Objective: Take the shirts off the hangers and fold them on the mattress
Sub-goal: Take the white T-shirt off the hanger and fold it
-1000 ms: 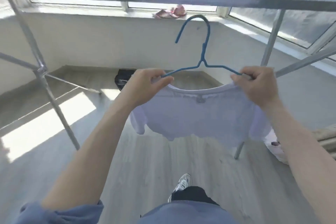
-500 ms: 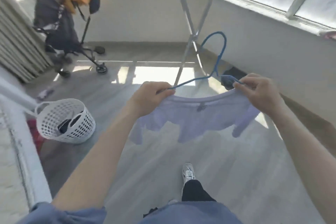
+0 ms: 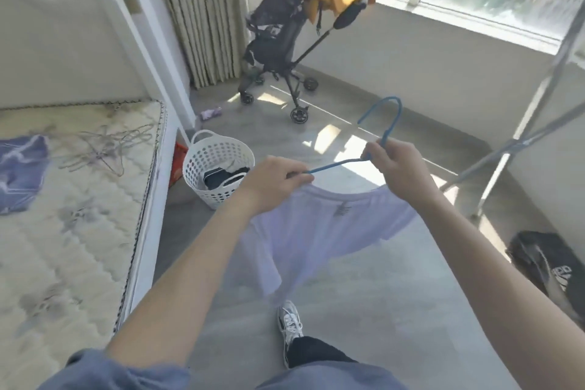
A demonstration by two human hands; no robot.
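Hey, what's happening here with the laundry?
A person is holding a pale lilac shirt that hangs on a blue hanger. The left hand pinches one shoulder of the shirt and the hanger's arm, while the right hand holds the hanger near its neck, above the floor. To the left lies the mattress, with a blue garment and some bare wire hangers on it. A white laundry basket stands beside it.

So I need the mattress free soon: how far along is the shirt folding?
Done: bare hangers and a blue garment lie on the mattress. In hand: left hand and right hand hold a pale shirt on its blue hanger. Left: unhanging and folding it.
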